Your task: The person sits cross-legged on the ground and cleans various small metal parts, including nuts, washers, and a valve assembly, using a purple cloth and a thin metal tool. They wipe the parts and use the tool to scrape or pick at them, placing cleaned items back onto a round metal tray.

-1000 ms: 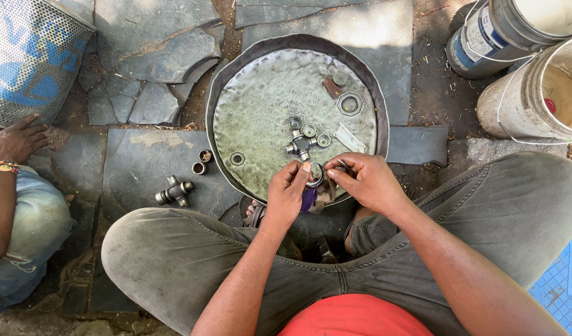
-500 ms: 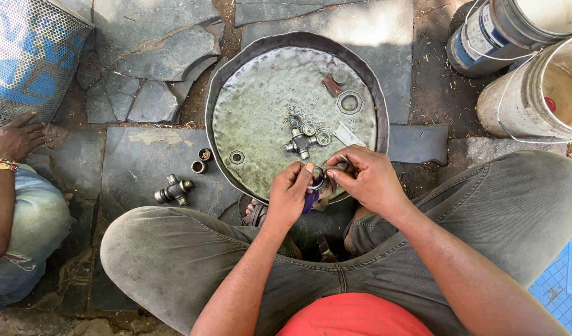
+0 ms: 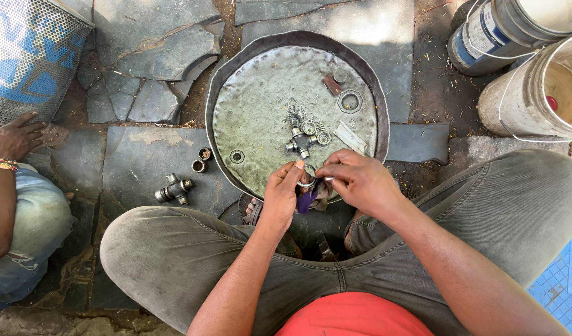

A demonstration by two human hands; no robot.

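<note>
We recorded a stone-slab floor (image 3: 143,158) bearing a round, dented metal tray (image 3: 261,118), with two buckets (image 3: 535,87) standing well apart to its far right. A second person's hand (image 3: 15,134) rested on the slabs at the far left edge. In the tray lay a cross-shaped universal joint (image 3: 300,144), ringed by small bearing cups, and a hexagonal nut (image 3: 350,101) farther off. A second cross joint (image 3: 174,190) sat outside the tray on the slab, with two loose cups (image 3: 202,160) just beside it.

At the tray's near rim we found both hands meeting. The left hand (image 3: 283,193) was closed, thumb and fingers pinching a small metal ring (image 3: 307,180) together with a purple rag (image 3: 306,199). The right hand (image 3: 360,183) was likewise closed, fingertips gripping the same ring from the other side.
</note>
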